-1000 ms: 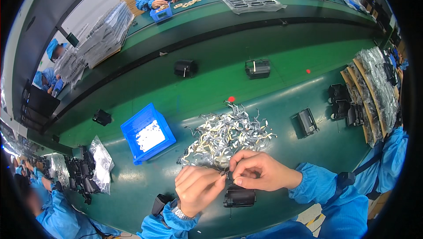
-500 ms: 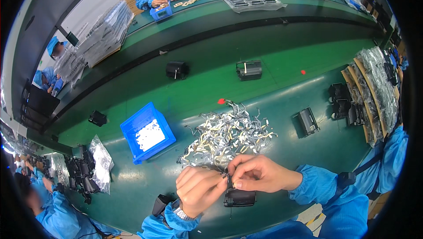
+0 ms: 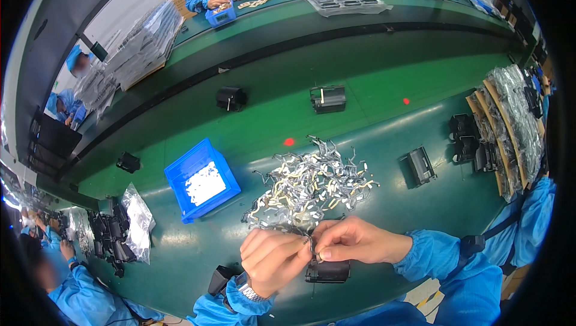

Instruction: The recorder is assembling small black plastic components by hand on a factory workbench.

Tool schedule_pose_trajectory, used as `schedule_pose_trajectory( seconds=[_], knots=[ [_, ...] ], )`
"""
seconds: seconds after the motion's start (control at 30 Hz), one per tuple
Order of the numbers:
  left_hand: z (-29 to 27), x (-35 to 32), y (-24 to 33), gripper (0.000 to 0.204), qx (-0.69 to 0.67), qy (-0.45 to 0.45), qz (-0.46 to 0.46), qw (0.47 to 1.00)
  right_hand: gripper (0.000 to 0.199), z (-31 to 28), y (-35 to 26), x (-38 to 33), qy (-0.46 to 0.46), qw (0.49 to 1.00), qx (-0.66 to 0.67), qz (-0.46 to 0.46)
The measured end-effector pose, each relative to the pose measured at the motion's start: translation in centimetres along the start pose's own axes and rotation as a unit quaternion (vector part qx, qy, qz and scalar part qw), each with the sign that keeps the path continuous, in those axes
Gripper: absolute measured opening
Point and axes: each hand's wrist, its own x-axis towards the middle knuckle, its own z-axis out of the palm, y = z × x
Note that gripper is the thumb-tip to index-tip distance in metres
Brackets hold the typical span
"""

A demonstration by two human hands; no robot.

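My left hand and my right hand meet at the near middle of the table. Between their fingertips is a thin, dark, bent strip, perhaps a short wire; the fingers cover much of it. Both hands are closed in a pinch. Just under my right fingers, a black plastic housing lies on the table, partly hidden. Beyond the hands spreads a tangled pile of short grey strips with white and yellowish pieces. Left of the pile, a blue bin contains small white pieces.
A black housing stands to the right, near stacked cardboard and plastic wrap. Two more housings sit on the green belt. Black parts and a clear bag lie left. Co-workers sit across and at left.
The housings and red marks on the green belt have shifted left. My hands have barely moved and keep their pinch; the right fingers have turned slightly.
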Motion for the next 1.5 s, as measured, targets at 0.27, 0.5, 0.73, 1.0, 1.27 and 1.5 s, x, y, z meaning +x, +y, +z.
schedule_pose_trajectory(
  seconds=[0.27,0.5,0.73,1.0,1.27,1.5],
  knots=[
    [0.0,-0.1,-0.1,0.02,0.004,-0.013,0.008,1.0,0.014,-0.1,0.0,0.1,0.003,1.0,0.019,0.003],
    [0.2,0.1,-0.3,0.018,-0.001,-0.036,-0.065,0.997,0.016,-0.2,0.1,0.1,-0.029,0.999,-0.037,-0.022],
    [0.1,0.8,-1.4,0.024,0.074,0.024,-0.187,0.979,0.012,0.0,-1.3,-0.3,0.046,0.961,-0.247,-0.115],
    [-2.3,1.8,-2.0,0.029,-0.157,-0.23,-0.001,0.96,0.009,0.1,-2.6,0.0,0.176,0.903,-0.362,-0.151],
    [-2.2,0.9,-1.7,0.047,-0.145,-0.34,0.02,0.929,0.009,-0.5,-2.8,0.2,0.191,0.886,-0.384,-0.179],
    [-0.9,-0.1,-1.0,0.039,0.029,-0.215,-0.018,0.976,0.011,-1.4,-1.8,0.1,0.148,0.879,-0.378,-0.25]
  ],
)
